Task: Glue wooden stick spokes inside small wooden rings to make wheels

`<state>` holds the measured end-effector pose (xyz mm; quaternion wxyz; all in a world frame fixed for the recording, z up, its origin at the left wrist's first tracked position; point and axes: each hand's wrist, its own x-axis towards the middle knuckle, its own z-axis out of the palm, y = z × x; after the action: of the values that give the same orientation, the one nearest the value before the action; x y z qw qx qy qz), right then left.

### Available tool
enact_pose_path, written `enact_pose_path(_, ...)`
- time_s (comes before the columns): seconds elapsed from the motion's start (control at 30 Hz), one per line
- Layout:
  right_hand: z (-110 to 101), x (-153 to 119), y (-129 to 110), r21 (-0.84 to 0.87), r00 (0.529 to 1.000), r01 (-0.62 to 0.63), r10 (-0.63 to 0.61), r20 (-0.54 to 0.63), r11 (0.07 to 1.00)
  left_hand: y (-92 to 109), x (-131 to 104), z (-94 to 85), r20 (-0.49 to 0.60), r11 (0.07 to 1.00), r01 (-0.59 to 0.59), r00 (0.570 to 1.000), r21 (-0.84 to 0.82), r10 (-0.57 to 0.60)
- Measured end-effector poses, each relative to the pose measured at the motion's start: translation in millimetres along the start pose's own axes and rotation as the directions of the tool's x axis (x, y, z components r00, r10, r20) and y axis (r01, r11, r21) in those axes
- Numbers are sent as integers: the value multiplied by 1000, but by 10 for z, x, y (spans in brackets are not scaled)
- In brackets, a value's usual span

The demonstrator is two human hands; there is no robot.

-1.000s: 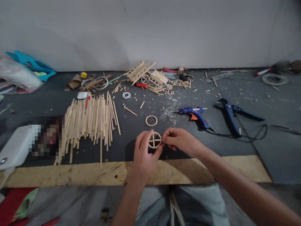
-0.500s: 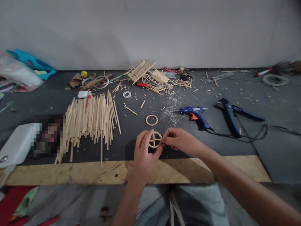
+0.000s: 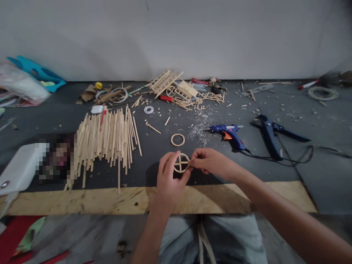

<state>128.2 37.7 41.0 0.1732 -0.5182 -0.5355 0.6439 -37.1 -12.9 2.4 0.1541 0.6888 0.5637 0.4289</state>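
Note:
A small wooden wheel (image 3: 180,164) with crossed spokes is held just above the front of the dark table. My left hand (image 3: 171,176) grips its rim from the left, thumb and fingers curved around it. At the rim's right side, my right hand (image 3: 207,162) pinches with thumb and index finger; whether a small piece sits in that pinch is hidden. Just beyond the wheel lies a plain wooden ring (image 3: 177,139) without spokes, flat on the table. A blue glue gun (image 3: 226,132) with an orange trigger rests to the right of it.
A pile of wooden sticks (image 3: 110,135) lies left of my hands. Blue cutters (image 3: 268,135) and a black cord are at the right. Wooden model parts (image 3: 176,86) and scraps lie at the back, near a white perforated disc (image 3: 149,109). A white power bank (image 3: 20,165) is far left.
Hardly anything differs. Both hands keep their hold at the wheel, with only a very slight shift of my right hand.

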Motion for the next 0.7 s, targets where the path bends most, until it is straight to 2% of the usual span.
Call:
enact_pose_path(0.3, 8, 2, 60, 2, 999, -4, 5, -32, 1000, -20, 7, 19, -28, 1000, -9, 1000, 25, 9)
enact_pose_path(0.4, 1, -36, 64, 67, 1000, -2, 3, -9, 998, -45, 28, 44, -28, 986, 42, 999, 160, -38)
enact_pose_path(0.5, 1, -92, 53, 135, 999, 36, -38, 17, 990, -47, 52, 70, 46, 939, 98, 992, 330, -120)
enact_pose_path(0.57, 12, -131, 43, 180, 997, 68, -73, 23, 981, -28, 66, 74, 84, 919, 99, 986, 381, -141)
enact_pose_path(0.7, 59, -196, 24, 263, 991, 135, -135, -15, 955, 55, 71, 18, 2, 942, 95, 995, 322, -101)
